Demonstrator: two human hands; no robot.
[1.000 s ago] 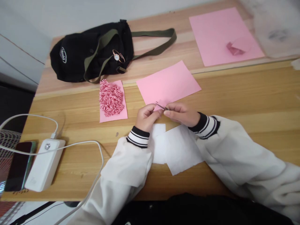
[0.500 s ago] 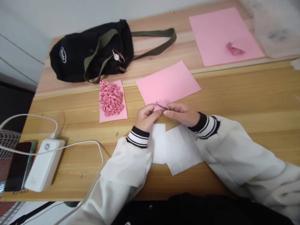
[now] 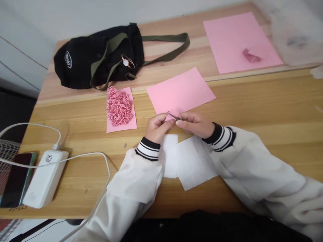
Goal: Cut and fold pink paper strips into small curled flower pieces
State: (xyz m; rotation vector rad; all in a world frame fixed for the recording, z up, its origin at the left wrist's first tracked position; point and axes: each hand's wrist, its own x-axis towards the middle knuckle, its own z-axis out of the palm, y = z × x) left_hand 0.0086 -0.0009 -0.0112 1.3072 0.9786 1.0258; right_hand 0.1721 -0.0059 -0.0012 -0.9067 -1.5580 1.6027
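Observation:
My left hand [image 3: 158, 127] pinches a small pink piece of paper [image 3: 169, 117] between thumb and fingers. In my right hand [image 3: 195, 124] is a thin, dark, pointed tool that looks like tweezers [image 3: 173, 115]. Its tips point left and lie against the pink piece, just above the left fingertips. Both hands meet over the near edge of a pink sheet [image 3: 183, 89]. Under my wrists lie overlapping white papers [image 3: 196, 164]. To the left, a heap of small pink curled pieces [image 3: 119, 107] rests on a pink card [image 3: 126, 126].
A black bag [image 3: 83, 60] with green straps and a wristwatch [image 3: 125, 62] on it lies at the back left. A white power bank [image 3: 46, 178], its cable and a phone [image 3: 16, 178] are at the left edge. Back right is another pink sheet [image 3: 227, 43] bearing a folded pink piece [image 3: 251, 56].
The hands stay almost in the same place, still holding the pink piece and the tweezers. The whole view has shifted slightly. No other thing has visibly moved.

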